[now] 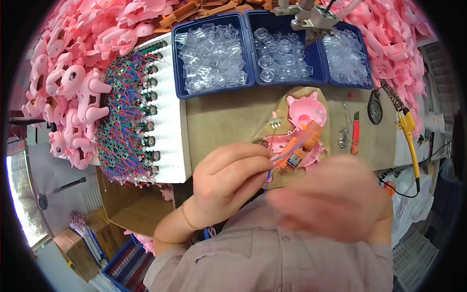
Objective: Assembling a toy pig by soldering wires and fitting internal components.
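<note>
Head view, looking down at a person's two bare hands over a brown counter [228, 117]. The left hand [228, 177] has its grip curled nearly closed, thumb and fingertips pinching thin blue and red wires [270, 168] that run to an orange part [297, 151] seated in a pink plastic toy shell [304, 129]. The shell lies open on the counter just beyond the hands, touching the left fingertips. The right hand [335, 197] is a motion blur just below and right of the shell; whether its grip is spread or closed cannot be told, nor whether it holds anything. Beyond the shell stand blue trays [243, 19] filled with clear plastic pieces. To the left, a white foam block [170, 112] carries rows of small wired boards, with heaps of pink shells [78, 87] beside it. To the right lie a red-handled knife [355, 136] and a yellow-handled soldering iron [411, 141].
</note>
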